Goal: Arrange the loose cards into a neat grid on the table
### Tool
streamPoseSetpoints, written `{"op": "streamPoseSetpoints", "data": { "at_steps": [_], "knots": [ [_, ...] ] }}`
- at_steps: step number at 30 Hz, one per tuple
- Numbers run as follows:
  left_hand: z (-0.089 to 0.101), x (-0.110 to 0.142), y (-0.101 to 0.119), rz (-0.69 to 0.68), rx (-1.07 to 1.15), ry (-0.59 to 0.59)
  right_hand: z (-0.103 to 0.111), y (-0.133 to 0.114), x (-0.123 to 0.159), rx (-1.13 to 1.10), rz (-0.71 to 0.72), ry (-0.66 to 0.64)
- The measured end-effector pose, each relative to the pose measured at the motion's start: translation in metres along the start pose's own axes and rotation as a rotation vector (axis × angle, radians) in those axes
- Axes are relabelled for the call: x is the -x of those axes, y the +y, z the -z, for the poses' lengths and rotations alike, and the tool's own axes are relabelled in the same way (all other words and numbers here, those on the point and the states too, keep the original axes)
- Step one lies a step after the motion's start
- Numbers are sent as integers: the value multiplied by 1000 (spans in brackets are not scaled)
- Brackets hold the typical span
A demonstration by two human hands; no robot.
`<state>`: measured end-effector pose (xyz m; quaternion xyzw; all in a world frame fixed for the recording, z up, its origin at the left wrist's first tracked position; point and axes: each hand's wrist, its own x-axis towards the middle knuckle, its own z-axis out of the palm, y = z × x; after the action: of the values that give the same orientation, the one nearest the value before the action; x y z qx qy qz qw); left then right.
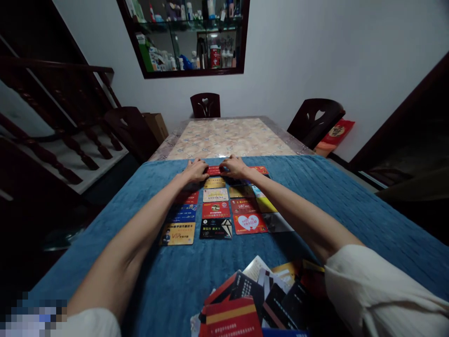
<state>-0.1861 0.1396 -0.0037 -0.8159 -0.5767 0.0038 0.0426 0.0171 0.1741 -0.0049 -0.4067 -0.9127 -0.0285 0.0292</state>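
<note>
Both sets of fingers curled, left hand (pixel 196 169) and right hand (pixel 233 167) at opposite ends of a red card (pixel 214 171) in the farthest row; impossible to tell whether pinching or only touching. Directly nearer, a gold card (pixel 214 182); last in that column, a black VIP card (pixel 215 229), all on blue cloth (pixel 351 224). Toward the body, a loose card heap (pixel 247 290); past the cloth, a patterned tabletop (pixel 228 135).

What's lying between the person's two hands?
A red card lies between the left hand and the right hand, as the head view shows.
</note>
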Motion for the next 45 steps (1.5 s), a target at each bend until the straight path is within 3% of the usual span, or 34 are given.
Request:
{"op": "streamPoseSetpoints", "data": {
  "at_steps": [19,34,38,45],
  "knots": [
    [-7,-16,-5,25,38,-69,-4,2,-9,-10,-15,-51],
    [-2,-24,6,89,61,-99,-2,-8,-9,9,-66,-63],
    [-2,-21,9,69,55,-53,0,-11,-8,17,-74,-56],
    [3,2,29,10,44,131,6,-9,5,35,-85,15]
  ]
}}
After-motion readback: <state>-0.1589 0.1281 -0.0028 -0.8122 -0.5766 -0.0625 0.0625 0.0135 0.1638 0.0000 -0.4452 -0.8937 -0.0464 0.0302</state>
